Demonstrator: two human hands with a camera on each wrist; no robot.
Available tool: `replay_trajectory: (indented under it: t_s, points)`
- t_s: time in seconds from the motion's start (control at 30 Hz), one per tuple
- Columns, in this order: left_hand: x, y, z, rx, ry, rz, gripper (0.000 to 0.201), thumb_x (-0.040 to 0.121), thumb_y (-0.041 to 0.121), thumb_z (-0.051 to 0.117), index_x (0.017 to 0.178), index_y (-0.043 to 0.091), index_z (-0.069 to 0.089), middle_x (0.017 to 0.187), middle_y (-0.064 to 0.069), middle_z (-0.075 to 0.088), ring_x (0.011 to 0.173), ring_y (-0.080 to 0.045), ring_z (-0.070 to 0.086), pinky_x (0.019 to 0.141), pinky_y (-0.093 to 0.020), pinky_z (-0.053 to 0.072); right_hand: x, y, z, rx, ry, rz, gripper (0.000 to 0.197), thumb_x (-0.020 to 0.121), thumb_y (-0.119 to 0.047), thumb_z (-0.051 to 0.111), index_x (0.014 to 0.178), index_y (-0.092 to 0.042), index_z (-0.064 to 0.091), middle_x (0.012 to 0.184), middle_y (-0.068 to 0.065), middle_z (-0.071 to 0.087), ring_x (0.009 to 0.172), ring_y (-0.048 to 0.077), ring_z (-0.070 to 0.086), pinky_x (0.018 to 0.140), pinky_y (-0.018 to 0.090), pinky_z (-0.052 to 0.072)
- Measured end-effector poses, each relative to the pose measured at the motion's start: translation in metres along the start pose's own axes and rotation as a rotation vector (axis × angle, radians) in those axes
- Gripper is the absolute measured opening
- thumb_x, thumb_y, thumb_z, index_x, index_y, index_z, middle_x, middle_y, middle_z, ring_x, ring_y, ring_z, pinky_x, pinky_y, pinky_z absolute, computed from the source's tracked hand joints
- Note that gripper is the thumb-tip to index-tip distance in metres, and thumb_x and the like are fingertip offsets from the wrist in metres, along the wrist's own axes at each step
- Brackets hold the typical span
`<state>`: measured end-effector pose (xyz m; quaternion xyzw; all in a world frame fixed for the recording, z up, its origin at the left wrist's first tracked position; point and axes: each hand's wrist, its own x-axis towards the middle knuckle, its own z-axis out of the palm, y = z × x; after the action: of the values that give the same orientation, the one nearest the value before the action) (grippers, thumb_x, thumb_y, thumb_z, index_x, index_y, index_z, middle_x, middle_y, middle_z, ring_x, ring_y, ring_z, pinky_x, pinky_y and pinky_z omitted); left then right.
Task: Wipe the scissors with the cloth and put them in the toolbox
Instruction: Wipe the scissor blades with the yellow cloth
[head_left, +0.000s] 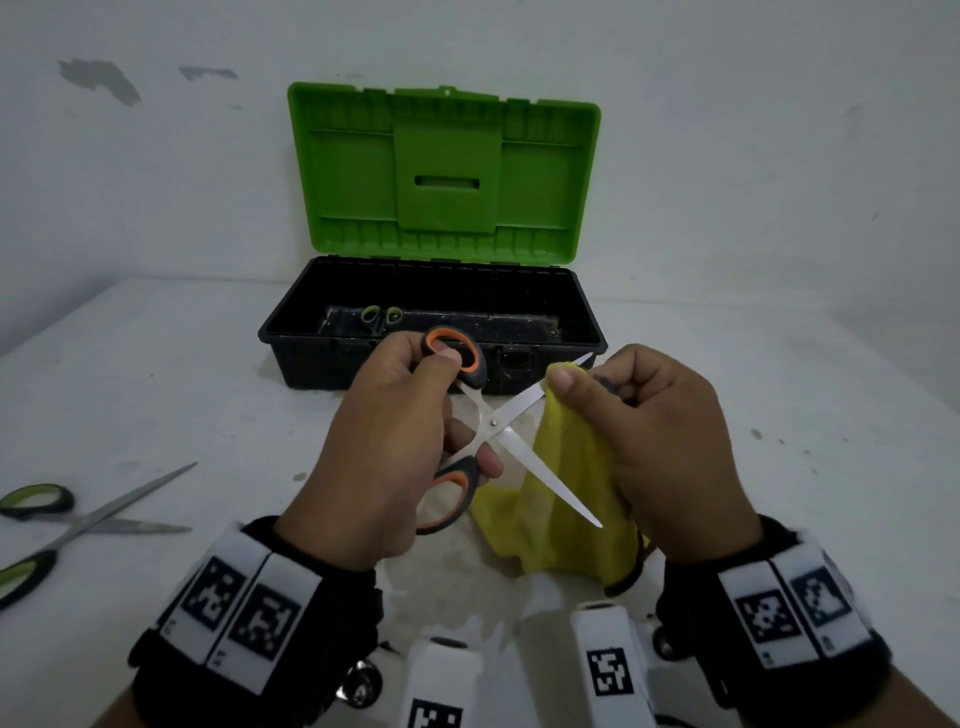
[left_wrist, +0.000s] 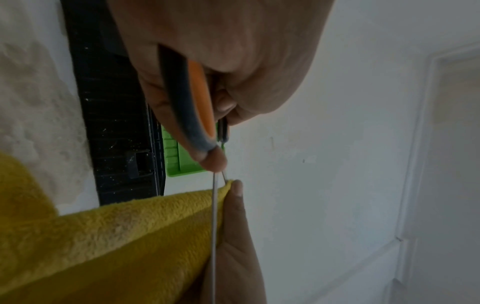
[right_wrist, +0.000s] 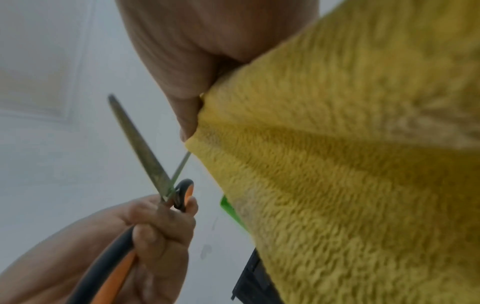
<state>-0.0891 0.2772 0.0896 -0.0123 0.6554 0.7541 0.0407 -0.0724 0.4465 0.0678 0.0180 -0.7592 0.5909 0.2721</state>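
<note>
Orange-and-black-handled scissors (head_left: 491, 423) hang above the table with their blades spread in an X. My left hand (head_left: 395, 431) grips both handle loops (left_wrist: 189, 107). A yellow cloth (head_left: 566, 499) is wrapped over the upper blade near its tip, and my right hand (head_left: 582, 384) pinches it there between thumb and fingers. The rest of the cloth hangs down to the table under the lower blade. In the right wrist view the bare blade (right_wrist: 145, 152) points up beside the cloth (right_wrist: 337, 164). The black toolbox (head_left: 322, 364) stands open just behind my hands, its green lid (head_left: 447, 171) upright.
Green-handled scissors (head_left: 382, 315) lie inside the toolbox. Another green-handled pair (head_left: 78, 519) lies open on the white table at the left. A white wall rises close behind the toolbox. The box's front wall (left_wrist: 114, 133) is close to my left hand.
</note>
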Motion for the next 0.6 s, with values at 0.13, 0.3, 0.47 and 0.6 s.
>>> replay_trajectory:
  t_s: [0.13,0.3,0.47,0.6]
  points:
    - [0.0,0.0,-0.001,-0.043,-0.023,-0.032,0.018,0.102,0.021,0.045,0.092,0.014,0.058,0.046,0.001,0.033,0.033,-0.017,0.047,0.054,-0.038,0.051,-0.007,-0.003,0.004,0.006,-0.085,-0.014,0.036,0.071,-0.036,0.081,0.065,-0.008,0.06,0.056,-0.006,0.055,0.053,0.006,0.048,0.05,0.018,0.041]
    - [0.001,-0.001,0.0,-0.077,-0.037,-0.039,0.02,0.102,0.019,0.043,0.091,0.012,0.058,0.053,-0.003,0.026,0.036,-0.019,0.046,0.051,-0.035,0.05,0.0,-0.001,-0.001,0.005,0.021,0.002,0.035,0.074,-0.037,0.08,0.061,-0.015,0.057,0.053,-0.013,0.049,0.052,0.004,0.044,0.05,0.017,0.039]
    - [0.0,-0.002,-0.005,-0.076,-0.061,-0.069,0.019,0.102,0.02,0.045,0.095,0.01,0.059,0.051,-0.002,0.028,0.045,-0.025,0.043,0.041,-0.029,0.046,-0.014,-0.004,0.007,-0.06,-0.045,-0.055,0.031,0.077,-0.032,0.08,0.065,-0.012,0.06,0.057,-0.009,0.057,0.053,0.001,0.05,0.051,0.011,0.04]
    - [0.0,0.001,-0.005,-0.098,-0.076,-0.077,0.018,0.102,0.02,0.044,0.095,0.01,0.058,0.051,-0.002,0.026,0.042,-0.024,0.042,0.04,-0.028,0.045,-0.003,-0.001,0.0,-0.018,0.069,-0.027,0.032,0.077,-0.038,0.079,0.063,-0.018,0.058,0.054,-0.015,0.053,0.052,0.001,0.046,0.051,0.013,0.038]
